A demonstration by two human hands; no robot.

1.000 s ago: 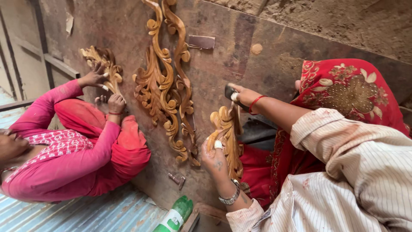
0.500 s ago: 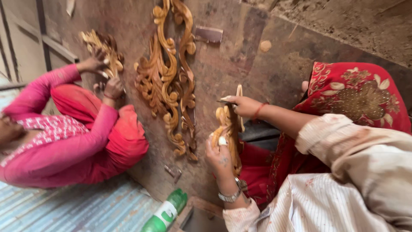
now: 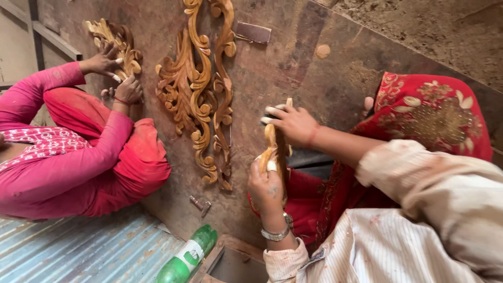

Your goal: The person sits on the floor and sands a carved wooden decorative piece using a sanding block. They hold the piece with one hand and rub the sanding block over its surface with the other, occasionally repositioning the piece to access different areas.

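Note:
My left hand (image 3: 266, 188), with a metal watch on the wrist, grips the lower part of a small carved wooden scroll piece (image 3: 276, 149) and holds it upright against my red-clad lap. My right hand (image 3: 291, 124), fingertips wrapped in white tape, is closed over the top of that piece. A dark sanding scrap is only just visible under its fingers. A red thread circles that wrist.
A long carved leaf ornament (image 3: 196, 84) lies on the brown board (image 3: 314, 73). At the left a co-worker in pink (image 3: 63, 157) works another carving (image 3: 112, 39) with both hands. A sandpaper piece (image 3: 252, 32), a small metal clip (image 3: 200, 204) and a green bottle (image 3: 186, 257) lie nearby.
My right hand has slid from the side of the carving onto its top. The piece now stands edge-on. The view has shifted left and down.

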